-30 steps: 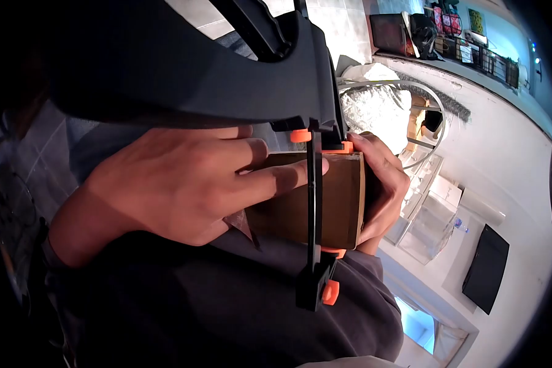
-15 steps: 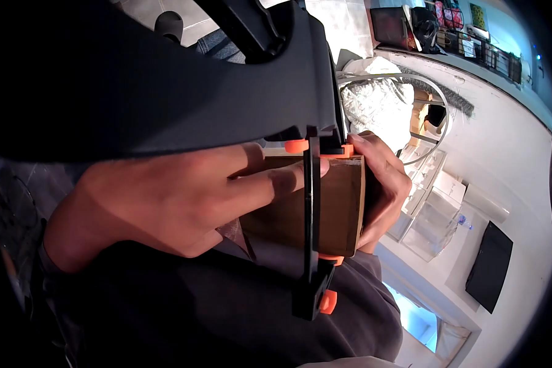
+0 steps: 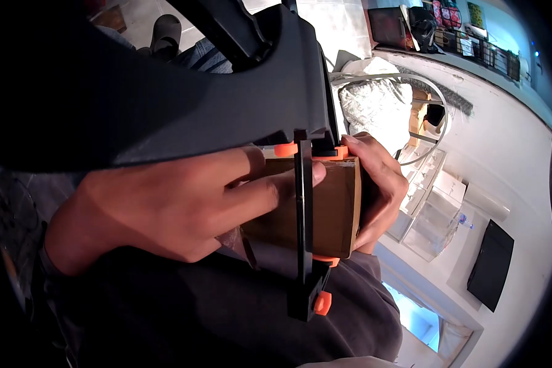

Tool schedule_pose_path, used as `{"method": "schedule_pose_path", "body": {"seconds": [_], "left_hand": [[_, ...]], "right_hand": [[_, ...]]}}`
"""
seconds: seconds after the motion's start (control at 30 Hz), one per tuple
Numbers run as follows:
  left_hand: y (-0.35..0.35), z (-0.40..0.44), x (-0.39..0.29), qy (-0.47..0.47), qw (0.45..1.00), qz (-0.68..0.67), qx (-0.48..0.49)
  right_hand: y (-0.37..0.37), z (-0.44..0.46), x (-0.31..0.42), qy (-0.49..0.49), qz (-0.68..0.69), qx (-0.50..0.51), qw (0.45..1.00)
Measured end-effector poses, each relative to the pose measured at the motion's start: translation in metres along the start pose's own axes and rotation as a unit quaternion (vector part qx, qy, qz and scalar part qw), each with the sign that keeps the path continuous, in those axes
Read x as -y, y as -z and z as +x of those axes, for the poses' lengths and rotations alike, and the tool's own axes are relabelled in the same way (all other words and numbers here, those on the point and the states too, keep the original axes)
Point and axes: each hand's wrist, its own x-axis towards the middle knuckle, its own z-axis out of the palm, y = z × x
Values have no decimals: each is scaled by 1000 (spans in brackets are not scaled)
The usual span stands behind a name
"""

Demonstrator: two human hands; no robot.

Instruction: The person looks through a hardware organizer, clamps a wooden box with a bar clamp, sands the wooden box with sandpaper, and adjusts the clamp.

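Note:
A brown box (image 3: 331, 205), worn along its edges, sits between my two hands. Across its face runs the black bar of a clamp-like holder (image 3: 303, 214) with orange pads at the box's upper and lower edges. My left hand (image 3: 172, 199) grips the box from the left, one finger stretched behind the bar with its tip showing past it. At the far side my right hand (image 3: 383, 184) is wrapped round the box's edge, thumb near the upper orange pad. Below my left fingers hangs a thin, shiny, film-like flap (image 3: 232, 240). My left palm side is hidden.
A large black curved part (image 3: 227, 104) fills the upper left, close to the camera. My dark clothing (image 3: 227, 306) lies below the box. Beyond are a white cloth heap (image 3: 377, 101), white drawers (image 3: 417, 175), a clear bin (image 3: 429, 230) and a black screen (image 3: 490, 265).
The holder and black curved part have shifted slightly left in view. More of my left fingertip shows past the bar. Both hands keep their hold on the box.

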Motion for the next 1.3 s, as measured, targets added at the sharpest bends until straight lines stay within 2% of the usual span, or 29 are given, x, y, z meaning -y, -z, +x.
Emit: {"method": "schedule_pose_path", "body": {"seconds": [0.1, 0.2, 0.3, 0.37, 0.5, 0.57, 0.63, 0.67, 0.73, 0.8, 0.87, 0.9, 0.97, 1.0, 1.03, 1.1, 1.13, 1.17, 1.2, 1.23, 1.27, 1.3], "left_hand": [[1, 0, -2, 13, 1000, -3, 19], [5, 1, -5, 26, 999, -1, 32], [10, 3, -7, 49, 997, 6, 57], [12, 3, -8, 60, 995, 17, 73], [10, -4, -4, 44, 997, 38, 47], [19, -12, -5, 35, 997, 55, 41], [53, -24, -22, 125, 981, 109, 96], [61, -38, -21, 93, 986, 138, 21], [89, -79, -27, 106, 971, 189, -97], [135, -115, -52, 126, 939, 247, -204], [158, -151, -74, 133, 837, 375, -375], [171, -165, -79, 123, 778, 408, -462], [196, -190, -95, 163, 667, 491, -536], [212, -195, -95, 154, 675, 447, -567], [234, -215, -96, 214, 652, 513, -516], [246, -187, -94, 283, 628, 625, -367], [253, -191, -86, 293, 659, 619, -312], [248, -181, -88, 297, 644, 644, -287], [237, -163, -93, 261, 639, 660, -297], [224, -148, -92, 226, 631, 676, -306], [208, -146, -81, 213, 649, 662, -309], [188, -148, -67, 153, 768, 544, -302]], "right_hand": [[-5, 1, -2, 51, -26, -37, 998], [0, 3, -1, 16, -3, -1, 1000], [-4, 2, -6, 79, 18, -30, 996], [-4, 1, -3, 47, 10, -25, 999], [2, 4, 0, 43, -3, 4, 999], [1, 3, 1, 6, -16, -1, 1000], [1, -5, 3, -33, -23, -46, 998], [1, -12, 7, -61, -21, -75, 995], [4, -16, 5, -101, 14, -97, 990], [18, -10, -11, -98, 72, -46, 991], [28, -1, -22, -84, 120, 7, 989], [33, 8, -17, -119, 116, 19, 986], [40, 24, -11, -115, 116, 54, 985], [46, 33, -5, -158, 156, 50, 974], [47, 41, -8, -100, 164, 74, 979], [52, 49, -7, -173, 223, 91, 955], [56, 54, -5, -209, 243, 101, 942], [53, 62, 7, -246, 214, 101, 940], [49, 71, 19, -283, 185, 102, 936], [47, 78, 15, -229, 192, 125, 946], [45, 86, 10, -174, 202, 145, 953], [45, 88, -8, -121, 227, 171, 951]]}}
